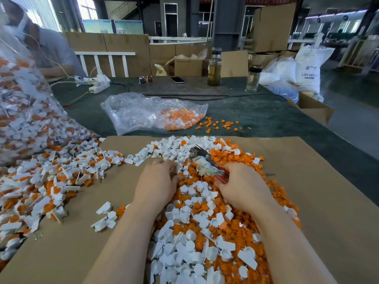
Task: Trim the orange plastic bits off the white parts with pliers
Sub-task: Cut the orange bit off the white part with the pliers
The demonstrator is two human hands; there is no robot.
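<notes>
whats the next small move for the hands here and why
Probably the left hand should pick one untrimmed white part from the pile beside it and bring it to the pliers: the right hand grips their red handles, but nothing sits between the jaws.

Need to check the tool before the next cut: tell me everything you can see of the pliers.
The pliers have a grey metal head and red handles. The right hand grips the handles; the head points up and left, away from the person, above the mixed pile of white and orange pieces. The middle is motion-blurred, so whether the jaws are open is unclear. A white part appears to sit against the tool's underside.
</notes>
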